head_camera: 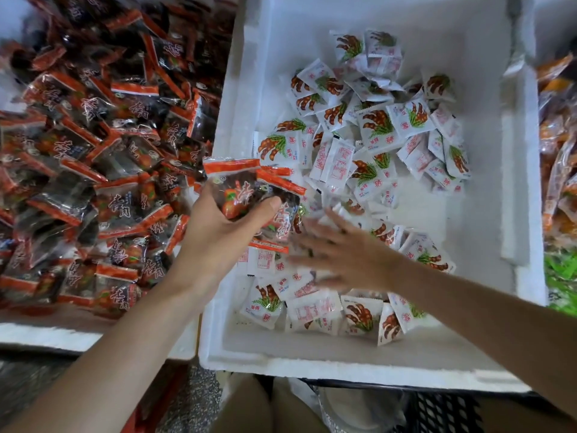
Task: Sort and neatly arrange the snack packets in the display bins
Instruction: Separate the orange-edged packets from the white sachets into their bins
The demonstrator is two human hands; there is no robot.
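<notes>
Your left hand (218, 235) grips several red-black packets (242, 190); your right hand (343, 254) spreads open-fingered over white packets (374, 126) in the foam bin (343, 364).

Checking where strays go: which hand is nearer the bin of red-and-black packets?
Left. The left hand, gripping red-and-black packets, is beside the left bin; the right hand is farther right, over the white packets.

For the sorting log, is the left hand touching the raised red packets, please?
Touching: the head view shows the left hand gripping the raised red packets.
</notes>
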